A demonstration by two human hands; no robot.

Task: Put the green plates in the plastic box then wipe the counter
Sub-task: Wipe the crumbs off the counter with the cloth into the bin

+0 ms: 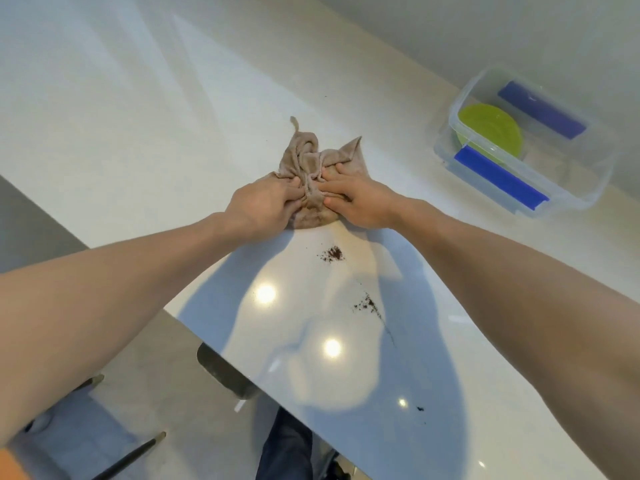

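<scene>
Both the left hand (pixel 259 206) and right hand (pixel 360 199) are pressed down on the bunched cloth (pixel 311 174) mid-surface, and the crumbs (pixel 332 253) lie just toward the near edge, nearer the right hand (green plates (pixel 491 133) already boxed by the far edge).

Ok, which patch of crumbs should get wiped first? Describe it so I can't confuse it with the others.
On the white counter, find the bunched beige cloth under both hands. Just nearer the person than the cloth lies a small dark crumb pile. Unlike the streaky smear further toward the person and the tiny speck by the edge, it is a compact cluster, closest to the cloth.
</scene>
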